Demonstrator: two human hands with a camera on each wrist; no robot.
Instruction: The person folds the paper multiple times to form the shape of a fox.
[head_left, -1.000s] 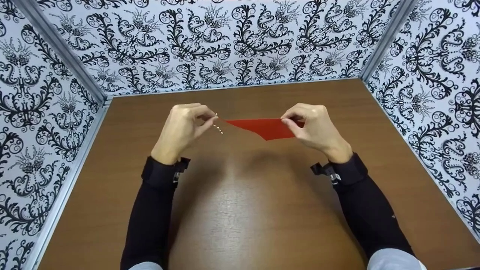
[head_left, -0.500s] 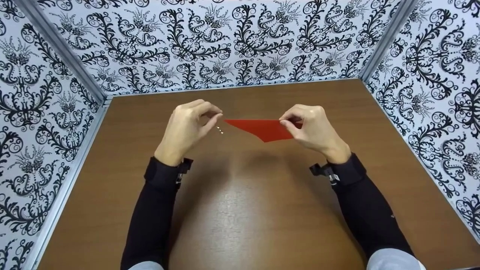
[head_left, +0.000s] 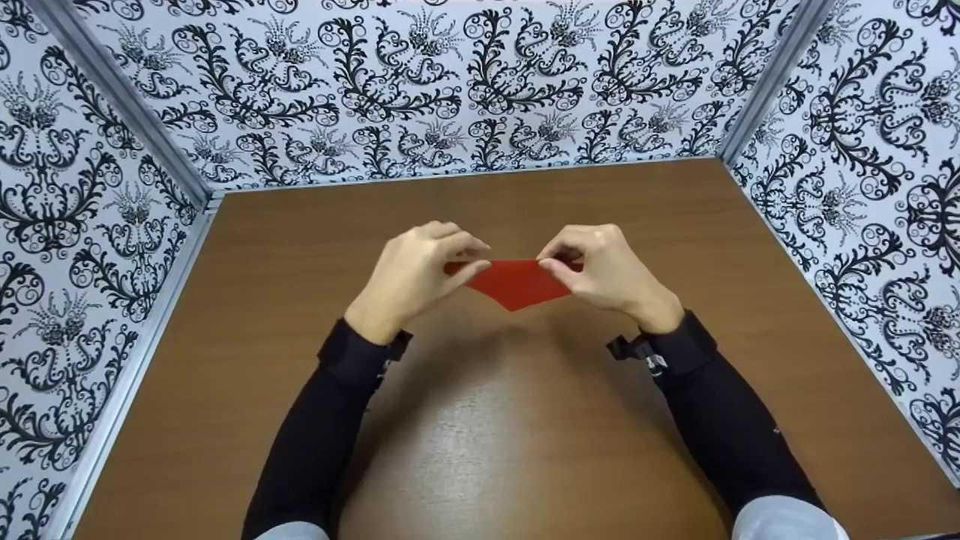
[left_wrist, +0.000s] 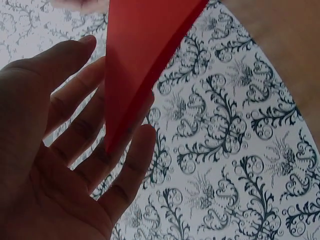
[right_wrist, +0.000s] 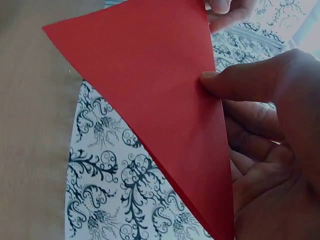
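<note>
A sheet of red paper (head_left: 514, 281), folded into a triangle, is held above the table with one corner pointing down. My right hand (head_left: 607, 266) pinches its upper edge; in the right wrist view the thumb presses the near face of the red paper (right_wrist: 145, 75), and the fingers are behind it. My left hand (head_left: 420, 277) is around the paper's other end. In the left wrist view, the left hand's fingers (left_wrist: 132, 160) lie spread behind the paper's narrow tip (left_wrist: 117, 115), and the thumb stands apart from it. Whether those fingers touch the paper I cannot tell.
A brown wooden table (head_left: 480, 450) lies beneath both hands. White panels with black floral patterns (head_left: 465, 90) close off the back and both sides, joined by grey metal posts (head_left: 776, 75). Dark straps (head_left: 360, 352) sit on both wrists.
My left hand has let go of the paper's left tip and moved right along it, towards the right hand. The right hand, still pinching, has shifted slightly left and lower.
</note>
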